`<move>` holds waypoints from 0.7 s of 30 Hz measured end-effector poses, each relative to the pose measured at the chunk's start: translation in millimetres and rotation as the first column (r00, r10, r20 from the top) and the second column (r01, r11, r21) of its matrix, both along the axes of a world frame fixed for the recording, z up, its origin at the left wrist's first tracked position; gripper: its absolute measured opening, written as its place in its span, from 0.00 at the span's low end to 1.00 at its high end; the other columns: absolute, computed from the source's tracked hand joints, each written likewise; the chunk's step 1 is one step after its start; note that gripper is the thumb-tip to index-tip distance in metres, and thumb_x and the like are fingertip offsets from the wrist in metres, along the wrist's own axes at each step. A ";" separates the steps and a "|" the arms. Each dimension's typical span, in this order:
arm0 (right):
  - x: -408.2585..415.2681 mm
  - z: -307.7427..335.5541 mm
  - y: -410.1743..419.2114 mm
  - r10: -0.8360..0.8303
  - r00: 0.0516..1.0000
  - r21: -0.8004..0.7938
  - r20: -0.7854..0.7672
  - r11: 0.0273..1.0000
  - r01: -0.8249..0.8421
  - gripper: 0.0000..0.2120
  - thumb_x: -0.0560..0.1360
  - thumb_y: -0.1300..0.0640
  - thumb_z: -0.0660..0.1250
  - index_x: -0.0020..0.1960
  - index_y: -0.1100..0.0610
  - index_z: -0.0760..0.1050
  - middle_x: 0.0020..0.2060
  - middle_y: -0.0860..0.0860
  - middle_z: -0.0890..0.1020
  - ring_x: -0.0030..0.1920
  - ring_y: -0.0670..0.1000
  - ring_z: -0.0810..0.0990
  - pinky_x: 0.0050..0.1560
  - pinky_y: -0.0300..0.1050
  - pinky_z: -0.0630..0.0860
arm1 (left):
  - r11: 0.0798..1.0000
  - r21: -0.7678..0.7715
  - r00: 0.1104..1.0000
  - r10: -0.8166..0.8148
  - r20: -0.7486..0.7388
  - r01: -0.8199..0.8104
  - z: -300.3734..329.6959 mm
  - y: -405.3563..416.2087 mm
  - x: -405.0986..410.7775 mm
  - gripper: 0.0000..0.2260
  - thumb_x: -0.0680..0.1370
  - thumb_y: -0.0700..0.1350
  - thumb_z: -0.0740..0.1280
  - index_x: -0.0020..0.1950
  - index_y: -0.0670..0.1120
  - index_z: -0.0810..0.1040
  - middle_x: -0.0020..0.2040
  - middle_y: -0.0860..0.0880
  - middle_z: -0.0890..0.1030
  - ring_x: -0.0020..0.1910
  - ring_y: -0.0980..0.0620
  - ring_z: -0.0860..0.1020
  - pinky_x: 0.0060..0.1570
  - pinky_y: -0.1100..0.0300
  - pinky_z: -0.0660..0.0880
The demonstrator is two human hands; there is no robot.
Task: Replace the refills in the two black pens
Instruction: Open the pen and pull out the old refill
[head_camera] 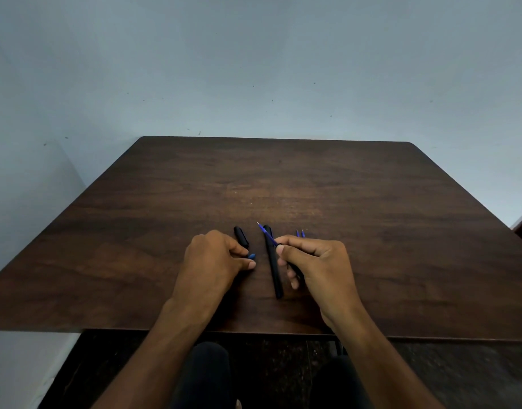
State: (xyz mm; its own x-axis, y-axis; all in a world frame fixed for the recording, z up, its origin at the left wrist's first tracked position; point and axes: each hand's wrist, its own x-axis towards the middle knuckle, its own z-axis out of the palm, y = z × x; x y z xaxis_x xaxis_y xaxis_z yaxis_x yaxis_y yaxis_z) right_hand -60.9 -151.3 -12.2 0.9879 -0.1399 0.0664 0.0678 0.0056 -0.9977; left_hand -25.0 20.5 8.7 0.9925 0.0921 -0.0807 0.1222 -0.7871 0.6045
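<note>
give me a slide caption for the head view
Right hand pinches a blue refill over a black pen lying on the dark wooden table; left hand rests beside a black cap.

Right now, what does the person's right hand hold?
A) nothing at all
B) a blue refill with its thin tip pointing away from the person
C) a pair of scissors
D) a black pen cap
B: the right hand pinches a blue refill whose thin tip points up and away, above the black pen that lies on the table.
</note>
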 end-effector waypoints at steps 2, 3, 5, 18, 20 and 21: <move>0.0 -0.4 0.1 0.003 1.000 0.005 0.001 1.000 -0.003 0.07 0.75 0.62 0.73 0.47 0.52 0.87 0.31 0.55 0.85 0.27 0.47 0.77 0.28 0.42 0.74 | 1.000 -0.023 0.999 0.014 0.044 -0.013 -2.6 0.2 -0.7 0.11 0.66 0.51 0.81 0.47 0.54 0.87 0.43 0.56 0.86 0.42 0.60 0.80 0.49 0.61 0.78; 0.3 -0.4 0.0 0.003 1.000 0.005 0.002 1.000 -0.003 0.07 0.74 0.62 0.73 0.47 0.52 0.87 0.31 0.55 0.85 0.27 0.48 0.76 0.28 0.42 0.74 | 0.999 -0.032 0.998 0.015 0.054 -0.014 -3.5 0.2 -1.0 0.12 0.66 0.51 0.82 0.47 0.53 0.87 0.42 0.56 0.86 0.41 0.61 0.80 0.48 0.62 0.78; 0.9 -1.1 -0.3 0.000 1.000 0.005 0.003 1.000 0.000 0.07 0.74 0.62 0.73 0.47 0.52 0.87 0.31 0.55 0.85 0.27 0.48 0.76 0.27 0.42 0.73 | 0.999 -0.054 0.999 0.008 0.046 -0.005 -3.8 0.3 -1.9 0.14 0.65 0.51 0.82 0.48 0.52 0.87 0.40 0.56 0.85 0.39 0.62 0.80 0.47 0.62 0.78; 2.5 0.0 5.4 0.033 0.999 0.011 0.030 0.999 -0.034 0.07 0.75 0.60 0.72 0.47 0.51 0.87 0.31 0.55 0.84 0.27 0.49 0.75 0.27 0.43 0.71 | 0.640 -0.759 0.989 -0.013 0.146 0.120 -0.3 -10.5 -16.0 0.05 0.71 0.44 0.77 0.46 0.50 0.89 0.42 0.51 0.88 0.45 0.58 0.85 0.42 0.71 0.77; 3.0 0.0 7.2 0.036 0.999 0.040 0.020 0.999 -0.036 0.06 0.75 0.60 0.73 0.48 0.52 0.87 0.32 0.55 0.84 0.28 0.48 0.75 0.27 0.42 0.71 | 0.547 -0.833 0.996 -0.036 0.076 0.083 1.1 -10.7 -15.1 0.08 0.69 0.46 0.77 0.47 0.49 0.89 0.44 0.48 0.88 0.41 0.59 0.85 0.39 0.70 0.76; 3.0 -0.3 7.8 0.037 0.999 0.047 0.019 0.998 -0.038 0.06 0.74 0.59 0.73 0.48 0.52 0.87 0.32 0.55 0.85 0.28 0.48 0.75 0.27 0.42 0.71 | 0.509 -0.858 0.998 -0.045 0.051 0.067 1.7 -10.3 -14.3 0.10 0.68 0.47 0.77 0.48 0.47 0.89 0.43 0.47 0.88 0.36 0.61 0.83 0.36 0.71 0.75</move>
